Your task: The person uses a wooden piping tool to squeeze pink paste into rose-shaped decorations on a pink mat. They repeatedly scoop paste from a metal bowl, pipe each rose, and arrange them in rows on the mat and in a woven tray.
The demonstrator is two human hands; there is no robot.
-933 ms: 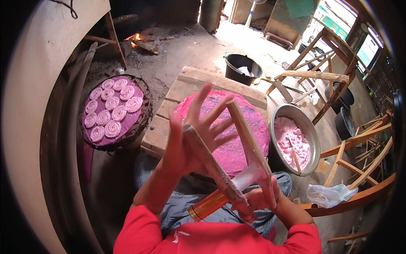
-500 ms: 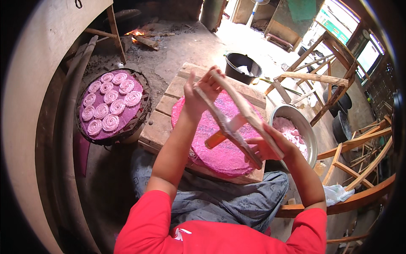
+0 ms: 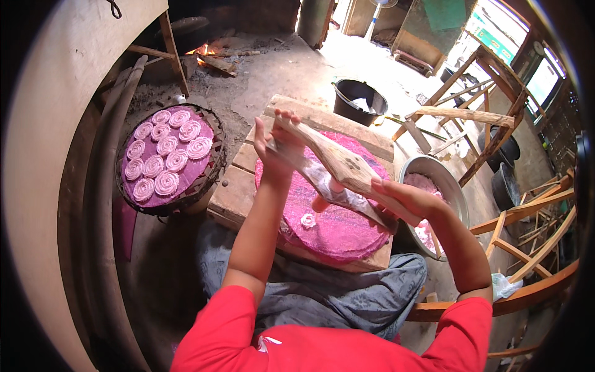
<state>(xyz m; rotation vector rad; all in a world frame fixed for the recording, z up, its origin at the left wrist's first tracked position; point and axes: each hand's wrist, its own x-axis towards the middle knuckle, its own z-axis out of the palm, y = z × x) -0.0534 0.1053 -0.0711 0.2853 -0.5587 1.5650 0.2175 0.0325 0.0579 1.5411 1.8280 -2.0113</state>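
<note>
Between my two hands is a wooden hand press [image 3: 347, 162], two long boards with a short tube between them. My left hand [image 3: 280, 147] grips its far left end, fingers wrapped over the upper board. At the near right end, my right hand [image 3: 406, 199] is closed round both boards, its fingers partly hidden beneath. An orange tube end [image 3: 320, 204] pokes out under the lower board. Below the press lies a round bright-pink cloth-covered mat [image 3: 334, 245]. One small pale-pink swirl of dough [image 3: 308, 221] sits on it, near the tube's mouth.
A wooden slatted stand [image 3: 238, 186] carries the mat. On the left, a round basket [image 3: 218, 149] bears several pink rosettes. A metal pot [image 3: 462, 204] of pink dough stands right. Beyond are a black bucket [image 3: 353, 115], wooden frames [image 3: 465, 115] and a fire [image 3: 201, 51].
The press has tilted and its boards have shifted, with my left hand moving slightly left and down. A small dough swirl now shows on the mat.
</note>
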